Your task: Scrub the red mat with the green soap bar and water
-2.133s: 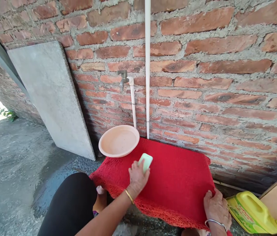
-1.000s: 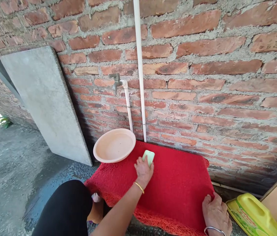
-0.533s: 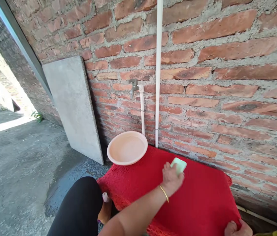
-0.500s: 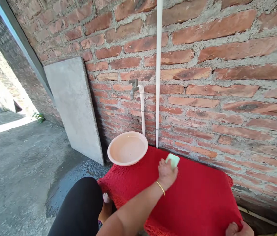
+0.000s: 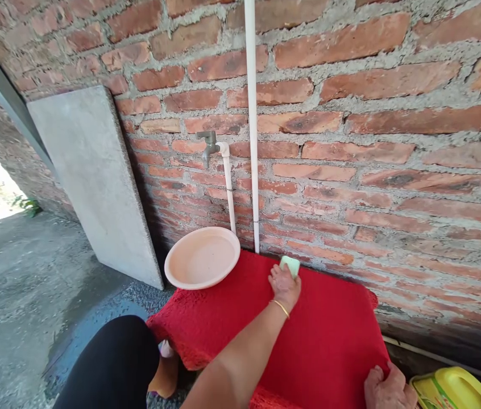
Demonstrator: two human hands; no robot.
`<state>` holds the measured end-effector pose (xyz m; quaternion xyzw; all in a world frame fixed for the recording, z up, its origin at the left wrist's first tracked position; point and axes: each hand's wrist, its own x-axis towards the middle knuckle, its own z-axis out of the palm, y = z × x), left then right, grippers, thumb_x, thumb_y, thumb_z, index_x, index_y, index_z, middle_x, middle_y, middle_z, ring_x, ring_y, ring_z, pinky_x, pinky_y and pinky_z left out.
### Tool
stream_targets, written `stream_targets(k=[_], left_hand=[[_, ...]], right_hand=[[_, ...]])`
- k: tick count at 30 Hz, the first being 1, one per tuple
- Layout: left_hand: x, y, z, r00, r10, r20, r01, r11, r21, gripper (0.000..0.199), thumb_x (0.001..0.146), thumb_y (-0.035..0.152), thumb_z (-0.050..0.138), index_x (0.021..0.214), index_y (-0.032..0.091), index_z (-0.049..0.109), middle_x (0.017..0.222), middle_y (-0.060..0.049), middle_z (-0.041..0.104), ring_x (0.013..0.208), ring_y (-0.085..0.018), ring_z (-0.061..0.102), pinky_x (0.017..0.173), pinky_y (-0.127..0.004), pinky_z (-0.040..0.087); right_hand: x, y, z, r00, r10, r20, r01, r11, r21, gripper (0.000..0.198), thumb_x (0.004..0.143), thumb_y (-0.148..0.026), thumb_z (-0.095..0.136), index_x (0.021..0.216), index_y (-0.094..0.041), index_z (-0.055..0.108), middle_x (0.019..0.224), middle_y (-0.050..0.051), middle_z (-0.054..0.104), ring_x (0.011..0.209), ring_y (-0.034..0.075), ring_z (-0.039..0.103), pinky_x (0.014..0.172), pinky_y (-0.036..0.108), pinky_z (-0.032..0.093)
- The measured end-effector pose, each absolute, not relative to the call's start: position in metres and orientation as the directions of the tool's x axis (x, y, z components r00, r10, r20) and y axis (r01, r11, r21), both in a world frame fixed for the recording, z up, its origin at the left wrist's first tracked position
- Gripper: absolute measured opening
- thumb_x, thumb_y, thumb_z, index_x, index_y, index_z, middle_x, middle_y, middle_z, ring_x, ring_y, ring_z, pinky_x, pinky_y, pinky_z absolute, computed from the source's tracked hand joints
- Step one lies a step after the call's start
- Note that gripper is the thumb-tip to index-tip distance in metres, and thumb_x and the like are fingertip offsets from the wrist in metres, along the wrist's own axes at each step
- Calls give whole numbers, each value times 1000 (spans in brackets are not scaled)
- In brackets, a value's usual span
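Observation:
A red, shaggy-edged cloth or mat point(image 5: 326, 329) lies spread over a low raised surface against the wall. My left hand point(image 5: 285, 286), with a gold bangle at its wrist, is closed around a pale green block point(image 5: 290, 265) that looks like a bar of soap. It presses this onto the cloth near the far edge. At the lower right, my right hand point(image 5: 389, 387) grips the cloth's near right corner. A pale pink basin point(image 5: 202, 258) rests at the cloth's far left end, left of my left hand.
Behind stands a brick wall point(image 5: 330, 193) with a grey tap point(image 5: 208, 149) above the basin and a white pipe point(image 5: 251, 125). A concrete slab point(image 5: 95, 182) leans at the left, by wet floor. Near my right hand is a yellow container point(image 5: 453, 389).
My left hand has slid the green block slightly farther toward the wall along the cloth. My right hand keeps its hold. The view has shifted right, showing more of the yellow container.

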<state>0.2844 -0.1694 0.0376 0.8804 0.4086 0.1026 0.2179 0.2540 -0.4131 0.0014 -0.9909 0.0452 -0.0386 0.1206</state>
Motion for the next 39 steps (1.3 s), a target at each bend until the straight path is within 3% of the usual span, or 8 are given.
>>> stream_targets(k=[6, 8, 10, 16, 20, 27, 35, 39], left_hand=[[292, -283, 34, 975, 223, -27, 197, -792, 578, 68, 83, 56, 55, 140, 18, 54, 141, -18, 50, 127, -36, 47, 108, -51, 36], [285, -289, 34, 987, 159, 6, 124, -789, 602, 67, 83, 60, 53, 137, 21, 58, 135, -15, 54, 122, -34, 50, 106, -48, 39], [278, -271, 33, 972, 235, 26, 172, -778, 604, 65, 83, 61, 53, 134, 22, 61, 129, -14, 57, 119, -32, 52, 103, -44, 42], [257, -151, 31, 628, 777, 41, 662, -561, 497, 54, 91, 46, 53, 137, 17, 60, 123, -15, 61, 113, -28, 56, 100, -37, 43], [257, -109, 34, 495, 868, 42, 764, -457, 456, 55, 93, 40, 52, 141, 12, 54, 126, -20, 57, 116, -32, 54, 94, -41, 46], [308, -183, 36, 624, 781, 29, 691, -568, 448, 56, 87, 38, 59, 138, 14, 55, 130, -21, 55, 118, -32, 53, 94, -43, 45], [299, -288, 40, 969, 246, -16, 210, -788, 578, 65, 83, 53, 58, 138, 20, 58, 135, -18, 54, 123, -35, 50, 105, -47, 41], [258, -236, 37, 881, 471, 49, 361, -733, 577, 63, 84, 53, 58, 138, 20, 60, 128, -16, 59, 117, -33, 53, 103, -43, 43]], right_hand=[[256, -416, 4, 994, -61, 89, -43, -981, -191, 55, 97, -44, 25, 129, -11, 55, 105, 24, 70, 86, 34, 73, 78, 47, 58], [256, -417, 3, 995, -54, 80, -39, -982, -187, 53, 97, -44, 26, 128, -12, 55, 103, 23, 71, 84, 33, 73, 77, 46, 58], [255, -416, 4, 996, -53, 72, -39, -981, -188, 53, 98, -44, 26, 129, -12, 54, 103, 22, 71, 84, 33, 73, 78, 45, 58], [250, -410, 17, 996, -86, 2, -83, -967, -239, 52, 99, -41, 25, 131, -11, 53, 110, 22, 69, 93, 34, 73, 82, 45, 56], [248, -407, 24, 995, -104, -9, -102, -955, -280, 49, 100, -38, 27, 131, -11, 53, 113, 22, 68, 97, 34, 72, 84, 46, 56], [249, -411, 21, 996, -89, -2, -87, -962, -259, 48, 101, -37, 26, 132, -11, 52, 113, 20, 68, 94, 30, 73, 82, 43, 56], [251, -412, 22, 996, -87, 0, -84, -961, -262, 52, 99, -40, 25, 131, -10, 53, 112, 23, 68, 91, 33, 73, 82, 46, 57], [253, -413, 21, 996, -86, -31, -91, -956, -279, 54, 98, -42, 25, 132, -11, 53, 115, 24, 68, 94, 33, 73, 85, 47, 56]])
